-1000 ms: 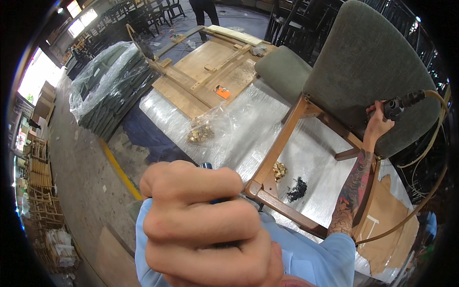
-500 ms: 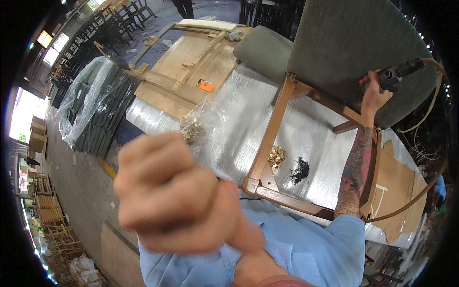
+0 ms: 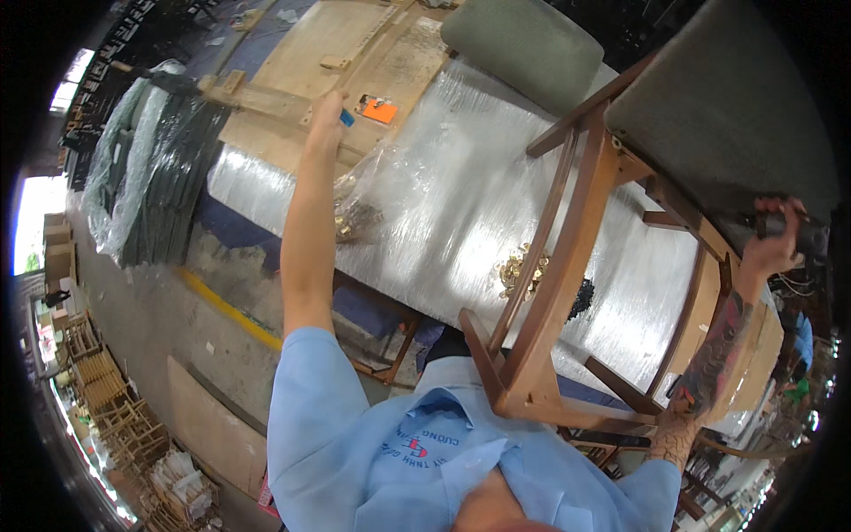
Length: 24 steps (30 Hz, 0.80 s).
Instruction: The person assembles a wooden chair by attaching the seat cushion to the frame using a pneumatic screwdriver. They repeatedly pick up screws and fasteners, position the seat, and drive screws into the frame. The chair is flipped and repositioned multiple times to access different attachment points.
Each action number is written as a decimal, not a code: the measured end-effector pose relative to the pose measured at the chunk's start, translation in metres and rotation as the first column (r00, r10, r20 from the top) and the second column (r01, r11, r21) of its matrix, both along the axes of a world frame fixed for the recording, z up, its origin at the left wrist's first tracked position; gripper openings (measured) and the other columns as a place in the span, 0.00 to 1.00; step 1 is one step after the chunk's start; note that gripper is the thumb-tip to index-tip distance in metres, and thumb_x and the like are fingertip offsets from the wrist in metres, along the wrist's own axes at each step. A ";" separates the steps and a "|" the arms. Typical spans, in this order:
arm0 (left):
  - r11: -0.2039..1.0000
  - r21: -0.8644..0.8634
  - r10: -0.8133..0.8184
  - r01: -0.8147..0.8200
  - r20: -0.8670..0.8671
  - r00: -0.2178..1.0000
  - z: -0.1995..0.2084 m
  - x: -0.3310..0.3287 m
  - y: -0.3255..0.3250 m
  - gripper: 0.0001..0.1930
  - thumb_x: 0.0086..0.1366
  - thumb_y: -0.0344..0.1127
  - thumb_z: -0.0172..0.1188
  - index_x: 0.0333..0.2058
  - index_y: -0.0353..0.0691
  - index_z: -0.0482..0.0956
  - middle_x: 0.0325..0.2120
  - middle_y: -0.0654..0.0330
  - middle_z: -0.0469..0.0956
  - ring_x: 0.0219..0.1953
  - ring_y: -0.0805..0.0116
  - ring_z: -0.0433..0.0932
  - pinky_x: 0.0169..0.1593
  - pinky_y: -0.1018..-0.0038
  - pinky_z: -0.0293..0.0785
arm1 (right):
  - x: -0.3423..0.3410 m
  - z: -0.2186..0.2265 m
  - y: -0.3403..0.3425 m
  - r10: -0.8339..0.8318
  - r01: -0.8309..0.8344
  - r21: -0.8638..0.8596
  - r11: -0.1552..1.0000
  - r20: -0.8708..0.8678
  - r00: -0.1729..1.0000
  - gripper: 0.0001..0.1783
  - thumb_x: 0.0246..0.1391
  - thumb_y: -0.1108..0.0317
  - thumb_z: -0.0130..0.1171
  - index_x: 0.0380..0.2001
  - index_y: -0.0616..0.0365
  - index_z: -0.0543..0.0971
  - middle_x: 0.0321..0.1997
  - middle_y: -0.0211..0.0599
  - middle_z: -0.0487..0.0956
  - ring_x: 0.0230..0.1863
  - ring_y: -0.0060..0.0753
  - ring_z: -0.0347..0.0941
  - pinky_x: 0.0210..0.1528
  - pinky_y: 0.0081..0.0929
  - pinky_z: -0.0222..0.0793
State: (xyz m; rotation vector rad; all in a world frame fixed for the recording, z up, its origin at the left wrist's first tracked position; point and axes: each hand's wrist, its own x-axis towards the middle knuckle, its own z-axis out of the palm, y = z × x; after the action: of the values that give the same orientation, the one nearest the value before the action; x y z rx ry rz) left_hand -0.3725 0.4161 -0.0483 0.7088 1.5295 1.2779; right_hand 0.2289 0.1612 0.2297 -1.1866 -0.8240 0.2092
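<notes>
My left hand (image 3: pixel 329 113) reaches out over the plywood board, its fingers closed, and a small blue object (image 3: pixel 347 117) sticks out beside them. Right by it lies an orange, flat piece (image 3: pixel 379 109). At the far right my right hand (image 3: pixel 776 238) is wrapped round a dark power driver (image 3: pixel 814 238), which is partly lost in shadow. Between my arms a brown wooden chair frame (image 3: pixel 567 275) stands tilted on the table, leaning toward my body. Its grey-green padded back (image 3: pixel 727 115) is next to the driver; the driver's tip cannot be made out.
Gold-coloured hardware (image 3: pixel 523 270) and a pile of black screws (image 3: pixel 581 299) lie on the plastic-covered table (image 3: pixel 443 195). A clear bag of hardware (image 3: pixel 357 217) rests near the plywood board (image 3: pixel 284 80). Beyond are a grey-green cushion (image 3: pixel 523 49) and plastic-wrapped stacked panels (image 3: pixel 155 168).
My left hand has gone from close before the camera out to the plywood board. The chair frame has tilted and shifted right. My right hand and the driver have moved right and nearer.
</notes>
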 end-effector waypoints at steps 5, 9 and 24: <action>0.997 0.060 -0.012 0.040 -0.410 0.912 -0.148 0.005 0.067 0.17 0.55 0.33 0.64 0.44 0.38 0.83 0.32 0.52 0.81 0.30 0.56 0.81 0.35 0.66 0.76 | 0.030 -0.007 0.003 -0.149 0.163 -0.038 0.986 0.242 0.959 0.08 0.56 0.67 0.53 0.38 0.57 0.75 0.27 0.35 0.70 0.33 0.35 0.67 0.42 0.41 0.67; 0.978 -0.090 -0.199 0.188 -0.677 0.709 -0.188 0.008 0.089 0.19 0.54 0.41 0.67 0.46 0.47 0.84 0.43 0.50 0.81 0.41 0.47 0.81 0.47 0.56 0.75 | 0.017 0.004 -0.002 -0.186 0.218 -0.080 0.973 0.292 0.938 0.09 0.56 0.65 0.54 0.37 0.57 0.74 0.26 0.35 0.70 0.32 0.36 0.67 0.42 0.42 0.67; 0.814 -0.456 -0.535 0.359 -0.830 0.158 -0.141 0.023 0.070 0.56 0.45 0.65 0.66 0.70 0.53 0.51 0.63 0.38 0.59 0.67 0.41 0.56 0.67 0.40 0.45 | 0.041 0.009 -0.010 -0.262 0.340 -0.130 0.932 0.410 0.874 0.17 0.60 0.60 0.49 0.40 0.64 0.75 0.30 0.40 0.73 0.34 0.41 0.73 0.44 0.42 0.72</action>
State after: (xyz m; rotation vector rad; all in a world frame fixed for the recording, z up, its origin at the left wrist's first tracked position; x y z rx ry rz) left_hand -0.3491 0.4857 -0.1898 1.8979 2.0136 0.1045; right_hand 0.2704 0.1513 0.2389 -1.5581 -0.9605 -0.2170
